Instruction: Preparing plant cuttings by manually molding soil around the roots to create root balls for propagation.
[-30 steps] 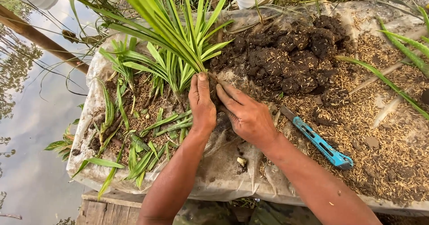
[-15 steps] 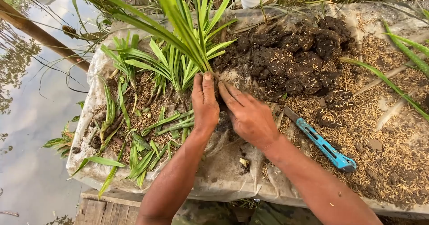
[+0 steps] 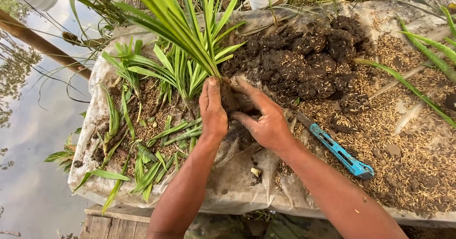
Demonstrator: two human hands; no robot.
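A plant with long green strap leaves (image 3: 190, 34) stands upright between my hands, its base wrapped in a dark clump of soil (image 3: 232, 99). My left hand (image 3: 213, 110) presses flat against the clump's left side, fingers pointing up at the leaf base. My right hand (image 3: 261, 115) cups the clump from the right, thumb and fingers curled around it. Both rest on a pale plastic sheet (image 3: 237, 172) spread over the work surface.
A heap of dark soil lumps (image 3: 304, 58) lies just beyond my hands. Rice husks (image 3: 408, 139) cover the right side. A blue utility knife (image 3: 335, 148) lies right of my right wrist. Small green plantlets (image 3: 142, 125) lie at left. Water (image 3: 33, 125) borders the left edge.
My right hand has turned from lying flat beside the plant base to cupping the soil clump, fingers spread around it. The left hand stays pressed against the other side.
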